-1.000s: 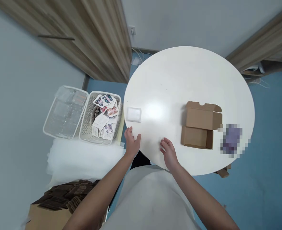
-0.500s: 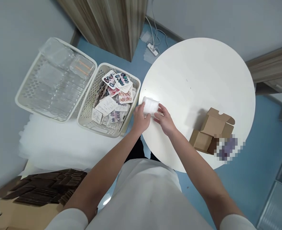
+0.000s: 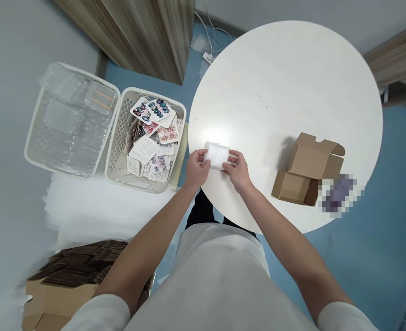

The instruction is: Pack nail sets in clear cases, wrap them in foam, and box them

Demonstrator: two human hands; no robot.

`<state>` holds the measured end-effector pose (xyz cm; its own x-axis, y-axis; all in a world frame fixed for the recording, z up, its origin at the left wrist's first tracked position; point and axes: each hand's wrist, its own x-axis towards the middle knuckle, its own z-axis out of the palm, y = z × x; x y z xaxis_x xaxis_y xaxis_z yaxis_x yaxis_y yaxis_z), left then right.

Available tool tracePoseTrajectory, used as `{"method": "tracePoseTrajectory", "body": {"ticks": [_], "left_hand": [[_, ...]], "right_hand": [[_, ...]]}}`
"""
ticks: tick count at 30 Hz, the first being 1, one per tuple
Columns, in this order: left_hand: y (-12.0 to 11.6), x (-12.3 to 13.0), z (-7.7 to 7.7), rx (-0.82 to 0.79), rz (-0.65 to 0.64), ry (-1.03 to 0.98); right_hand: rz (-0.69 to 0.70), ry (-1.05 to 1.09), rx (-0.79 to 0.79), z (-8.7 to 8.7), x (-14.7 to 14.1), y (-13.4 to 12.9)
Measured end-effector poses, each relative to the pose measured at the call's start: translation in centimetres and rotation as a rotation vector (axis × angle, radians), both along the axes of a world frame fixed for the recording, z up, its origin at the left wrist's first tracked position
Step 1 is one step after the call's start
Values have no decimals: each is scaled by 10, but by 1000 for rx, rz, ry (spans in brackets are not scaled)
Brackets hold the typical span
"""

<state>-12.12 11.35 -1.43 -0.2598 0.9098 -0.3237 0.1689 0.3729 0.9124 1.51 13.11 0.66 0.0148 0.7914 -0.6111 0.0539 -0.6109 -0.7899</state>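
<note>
Between my two hands is a small white wrapped bundle [image 3: 217, 155], held just over the near left edge of the round white table [image 3: 292, 82]. My left hand [image 3: 198, 169] grips its left end, thumb in front and fingers behind. At the right end my right hand [image 3: 236, 171] pinches it in the same way. To the right on the table, a brown cardboard box [image 3: 301, 172] stands with its lid open; its visible inside holds nothing. Beside the box lies a purple item [image 3: 340, 192], blurred by pixelation.
Left of the table, one basket [image 3: 180, 110] holds cards of press-on nails, another [image 3: 29, 142] clear plastic cases. White foam sheets [image 3: 86, 207] lie below them, near stacked flat brown cardboard [image 3: 79, 264]. A power strip [image 3: 207, 58] is on the floor behind.
The view has shifted a little. My right fingers, spread before, have closed on the bundle's right end. My left hand has moved slightly and holds the left end.
</note>
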Motion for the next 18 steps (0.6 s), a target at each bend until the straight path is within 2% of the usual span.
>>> {"method": "tracePoseTrajectory", "body": {"ticks": [4,8,14,18], "left_hand": [[-9,27,15,17,-13,-17],[-18,67,33,42,-38,-46],[-30,153,52,74,-124,-26],[-36,208,53,76,-206,19]], "right_hand": [[-34,18,44,13,28,-10],[-38,-3,141,29,70,-24],[-146,23,228,46,154,-48],[-206,1,251,43,209,-64]]}}
